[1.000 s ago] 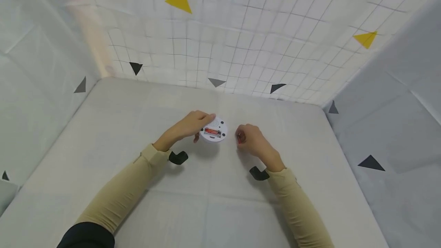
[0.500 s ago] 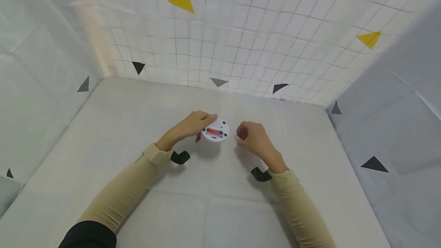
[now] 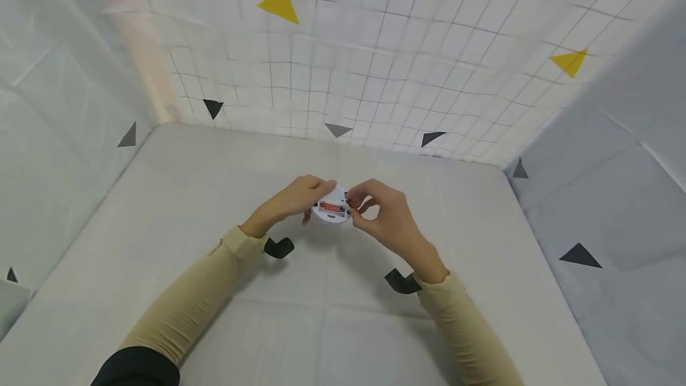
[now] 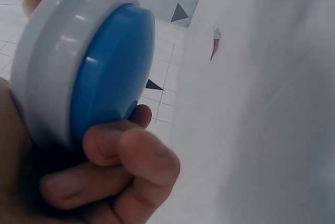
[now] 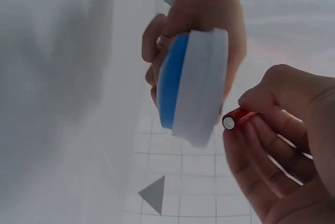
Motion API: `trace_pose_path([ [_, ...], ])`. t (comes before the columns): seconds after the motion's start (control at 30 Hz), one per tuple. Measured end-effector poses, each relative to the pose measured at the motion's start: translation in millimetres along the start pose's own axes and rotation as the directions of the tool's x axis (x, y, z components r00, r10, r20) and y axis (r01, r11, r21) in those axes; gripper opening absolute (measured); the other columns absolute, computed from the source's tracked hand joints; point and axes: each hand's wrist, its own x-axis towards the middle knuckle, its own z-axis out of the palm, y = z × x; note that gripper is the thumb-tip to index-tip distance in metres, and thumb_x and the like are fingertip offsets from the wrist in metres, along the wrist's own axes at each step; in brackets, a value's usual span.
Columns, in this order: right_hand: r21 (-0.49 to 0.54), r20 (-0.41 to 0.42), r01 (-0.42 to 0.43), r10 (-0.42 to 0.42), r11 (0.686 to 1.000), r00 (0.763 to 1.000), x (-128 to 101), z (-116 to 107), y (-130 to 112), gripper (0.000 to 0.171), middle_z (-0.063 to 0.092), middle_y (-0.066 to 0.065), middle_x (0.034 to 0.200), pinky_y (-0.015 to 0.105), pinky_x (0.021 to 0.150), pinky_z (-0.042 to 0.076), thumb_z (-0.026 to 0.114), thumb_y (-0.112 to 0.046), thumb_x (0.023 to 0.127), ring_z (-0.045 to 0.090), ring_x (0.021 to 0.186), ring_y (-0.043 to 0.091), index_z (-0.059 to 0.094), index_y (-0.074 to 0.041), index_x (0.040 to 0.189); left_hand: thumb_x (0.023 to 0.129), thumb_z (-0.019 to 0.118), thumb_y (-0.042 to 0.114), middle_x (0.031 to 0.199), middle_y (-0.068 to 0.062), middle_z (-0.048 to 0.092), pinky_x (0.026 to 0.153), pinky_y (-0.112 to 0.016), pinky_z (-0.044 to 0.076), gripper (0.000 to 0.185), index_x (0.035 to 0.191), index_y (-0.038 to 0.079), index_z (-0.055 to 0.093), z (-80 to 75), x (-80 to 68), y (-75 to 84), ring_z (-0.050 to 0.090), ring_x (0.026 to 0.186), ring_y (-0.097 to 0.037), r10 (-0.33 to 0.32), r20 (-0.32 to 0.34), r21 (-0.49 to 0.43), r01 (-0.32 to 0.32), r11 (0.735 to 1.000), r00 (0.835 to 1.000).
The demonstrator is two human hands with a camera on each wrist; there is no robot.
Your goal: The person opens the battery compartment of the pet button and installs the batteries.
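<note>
L hand (image 3: 300,195) held the round white-and-blue device (image 3: 332,207) just above the bench (image 3: 214,195), grip wrapped round its rim, one battery already seated. R hand (image 3: 383,216) pinched a red battery (image 5: 238,118) beside its right edge. Best: device steady, battery parallel w/ the bay, polarity checked.

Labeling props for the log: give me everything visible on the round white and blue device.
The round device is a thick puck: white body, glossy blue domed face, plastic by its look. Its white back faces up in the head view, showing small speaker-like holes and an open compartment with one red battery inside. The left hand holds it by the rim above the table. The right hand pinches a second red battery beside its edge.
</note>
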Motion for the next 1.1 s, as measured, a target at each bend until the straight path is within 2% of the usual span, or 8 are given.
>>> trace_pose_path([
  [0.13, 0.033, 0.012, 0.081, -0.081, 0.996, 0.997, -0.1, 11.5, -3.7, 0.029, 0.072, 0.003, 0.103, 0.029, 0.078, 0.064, 0.077, 0.005, 0.087, 0.07, 0.092, 0.016, 0.07, -0.007, 0.112, 0.114, 0.041, 0.043, 0.074, -0.005, 0.064, 0.052, -0.051, 0.056, 0.05, 0.108, 0.004, 0.072, 1.4, -1.4, -3.7, 0.054, 0.05, -0.017, 0.022, 0.007, -0.004, -0.022, 1.0, 1.0],
  [0.4, 0.074, -0.02, 0.158, -0.157, 0.985, 0.987, 1.3, 19.4, -6.3, 0.028, 0.072, 0.006, 0.106, 0.028, 0.082, 0.064, 0.079, 0.006, 0.088, 0.072, 0.095, 0.018, 0.07, -0.005, 0.113, 0.114, 0.042, 0.045, 0.075, -0.005, 0.065, 0.051, -0.05, 0.056, 0.051, 0.107, 0.004, 0.072, 1.8, -1.9, -4.1, 0.055, 0.048, -0.018, 0.044, 0.012, -0.004, -0.044, 0.999, 0.999],
  [0.6, 0.083, -0.02, 0.198, -0.197, 0.977, 0.98, 1.6, 24.5, -7.5, 0.027, 0.073, 0.006, 0.107, 0.027, 0.082, 0.064, 0.081, 0.006, 0.088, 0.074, 0.095, 0.017, 0.072, -0.004, 0.112, 0.114, 0.042, 0.045, 0.073, -0.004, 0.062, 0.051, -0.05, 0.056, 0.052, 0.1, 0.004, 0.072, 1.6, -1.5, -4.9, 0.054, 0.048, -0.018, 0.056, 0.017, -0.004, -0.056, 0.998, 0.998],
  [0.87, 0.092, -0.064, 0.227, -0.222, 0.969, 0.973, -1.5, 31.4, -9.2, 0.025, 0.073, 0.008, 0.108, 0.026, 0.081, 0.063, 0.081, 0.007, 0.088, 0.075, 0.097, 0.019, 0.073, -0.002, 0.11, 0.114, 0.041, 0.046, 0.073, -0.004, 0.062, 0.05, -0.05, 0.055, 0.053, 0.095, 0.006, 0.071, 5.1, 0.4, -7.4, 0.053, 0.048, -0.016, 0.056, 0.034, -0.01, -0.055, 0.998, 0.998],
  [0.97, 0.096, -0.07, 0.243, -0.237, 0.965, 0.969, -1.1, 33.3, -10.3, 0.026, 0.072, 0.009, 0.109, 0.025, 0.081, 0.063, 0.081, 0.007, 0.088, 0.075, 0.095, 0.019, 0.073, -0.001, 0.112, 0.114, 0.041, 0.046, 0.076, -0.004, 0.062, 0.05, -0.052, 0.055, 0.053, 0.097, 0.006, 0.072, 6.4, -0.1, -5.0, 0.054, 0.052, -0.018, 0.055, 0.041, -0.012, -0.055, 0.998, 0.998],
  [1.1, 0.081, -0.076, 0.266, -0.26, 0.961, 0.963, -0.5, 35.2, -11.3, 0.027, 0.072, 0.01, 0.108, 0.027, 0.079, 0.064, 0.08, 0.007, 0.088, 0.074, 0.091, 0.019, 0.073, 0.0, 0.113, 0.114, 0.039, 0.045, 0.082, -0.004, 0.063, 0.052, -0.055, 0.055, 0.053, 0.102, 0.007, 0.075, 8.3, -1.1, -0.3, 0.059, 0.065, -0.03, 0.065, 0.052, -0.012, -0.064, 0.998, 0.997],
])
